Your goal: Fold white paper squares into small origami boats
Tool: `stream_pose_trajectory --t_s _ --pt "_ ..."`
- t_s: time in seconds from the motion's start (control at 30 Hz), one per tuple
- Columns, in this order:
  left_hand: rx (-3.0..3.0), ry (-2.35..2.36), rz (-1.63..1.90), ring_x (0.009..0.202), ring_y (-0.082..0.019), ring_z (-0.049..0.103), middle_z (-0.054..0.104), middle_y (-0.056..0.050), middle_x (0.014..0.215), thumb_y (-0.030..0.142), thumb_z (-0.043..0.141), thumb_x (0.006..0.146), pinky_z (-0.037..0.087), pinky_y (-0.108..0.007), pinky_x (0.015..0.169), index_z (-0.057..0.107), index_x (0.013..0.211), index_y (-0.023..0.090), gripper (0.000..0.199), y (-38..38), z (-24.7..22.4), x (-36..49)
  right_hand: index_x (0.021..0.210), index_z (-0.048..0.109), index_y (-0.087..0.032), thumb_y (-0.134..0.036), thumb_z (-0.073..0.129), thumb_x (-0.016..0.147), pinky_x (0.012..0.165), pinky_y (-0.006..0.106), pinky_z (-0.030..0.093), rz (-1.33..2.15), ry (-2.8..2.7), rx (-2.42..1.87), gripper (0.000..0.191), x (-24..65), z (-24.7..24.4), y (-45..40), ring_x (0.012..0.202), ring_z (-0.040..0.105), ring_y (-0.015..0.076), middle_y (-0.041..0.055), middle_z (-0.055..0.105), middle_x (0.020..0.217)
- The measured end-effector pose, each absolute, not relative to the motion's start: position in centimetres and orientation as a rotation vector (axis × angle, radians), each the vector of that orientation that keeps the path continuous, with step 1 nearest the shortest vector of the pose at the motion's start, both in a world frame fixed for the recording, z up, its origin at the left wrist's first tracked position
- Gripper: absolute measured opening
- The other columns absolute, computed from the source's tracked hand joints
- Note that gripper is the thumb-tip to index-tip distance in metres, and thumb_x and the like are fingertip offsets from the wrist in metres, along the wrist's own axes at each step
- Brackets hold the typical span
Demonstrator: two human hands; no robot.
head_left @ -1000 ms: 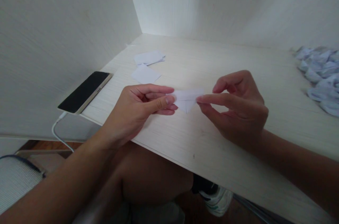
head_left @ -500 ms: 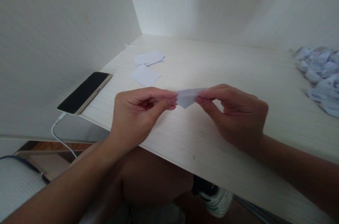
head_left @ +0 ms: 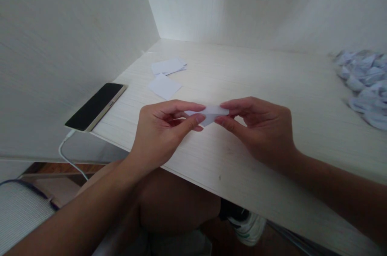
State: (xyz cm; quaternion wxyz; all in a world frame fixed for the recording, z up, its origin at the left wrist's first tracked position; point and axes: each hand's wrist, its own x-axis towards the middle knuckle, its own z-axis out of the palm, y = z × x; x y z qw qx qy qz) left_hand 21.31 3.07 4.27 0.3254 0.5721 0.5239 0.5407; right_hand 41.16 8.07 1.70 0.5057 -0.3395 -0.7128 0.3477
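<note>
Two bare hands, one small piece of folded paper [head_left: 211, 115] between them, over the near middle of the tabletop [head_left: 272, 76]. Left hand [head_left: 161, 131] pinches the paper's left end, thumb on the near face, fingers behind. Right hand [head_left: 263, 129] pinches the right end, index finger along the far edge, thumb lower. Neither grip spread. Whether the paper touches the tabletop: cannot tell.

Stage, by my judgement: partway through this piece. A straight band crosses the far side and a point faces near, so at least one fold looks made. Fingers cover both ends; layers cannot be counted. Shape looks unfinished.

Left over, it seems: one square sheet [head_left: 165, 86], flat and uncreased, left and farther off, its far corner close against a small stack of sheets [head_left: 167, 66]. Far right, a heap of white papers [head_left: 367, 84], folded or crumpled, too blurred to say; possibly the completed lot. Phone [head_left: 95, 107] at the left edge, white cable [head_left: 68, 155] hanging from its near end.
</note>
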Motion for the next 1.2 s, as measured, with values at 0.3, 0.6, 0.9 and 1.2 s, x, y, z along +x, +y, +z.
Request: stream_pose_trajectory --t_s 0.3,0.6,0.9,1.2 --pt "1.606 1.437 1.450 0.058 -0.014 0.074 0.079 0.000 0.070 0.018 0.090 0.076 0.060 -0.019 0.052 0.085 0.093 0.022 0.018 3.2 3.8 21.5 0.096 0.081 -0.027 -0.023 0.087 0.081 0.070 0.030 0.060 0.735 -1.775 -0.865 0.016 41.2 2.2 7.8 0.070 0.072 0.0150 -0.0026 0.080 0.081" --pt "1.793 1.438 1.460 0.064 -0.013 0.074 0.080 0.000 0.079 0.014 0.089 0.078 0.061 -0.019 0.060 0.084 0.094 0.021 0.019 3.4 3.5 21.4 0.095 0.080 -0.025 -0.025 0.084 0.085 0.068 0.029 0.058 0.736 -1.865 -0.906 0.011 41.2 2.1 8.2 0.069 0.072 0.0147 -0.0023 0.080 0.080" --pt "1.873 1.433 1.425 0.076 -0.014 0.076 0.082 -0.002 0.090 0.013 0.083 0.082 0.065 -0.021 0.069 0.083 0.096 0.021 0.016 3.4 3.4 21.2 0.096 0.077 -0.024 -0.021 0.080 0.087 0.071 0.031 0.059 0.707 -1.945 -0.827 0.010 41.3 2.1 8.3 0.085 0.072 0.0173 0.0021 0.079 0.101" --pt "1.714 1.264 1.410 0.079 -0.015 0.079 0.080 -0.004 0.108 0.016 0.078 0.089 0.069 -0.023 0.073 0.078 0.114 0.020 0.025 3.0 2.9 21.7 0.093 0.078 -0.028 -0.017 0.081 0.087 0.075 0.032 0.059 0.634 -1.918 -0.795 0.013 41.3 2.2 7.9 0.079 0.072 0.0163 -0.0015 0.079 0.089"
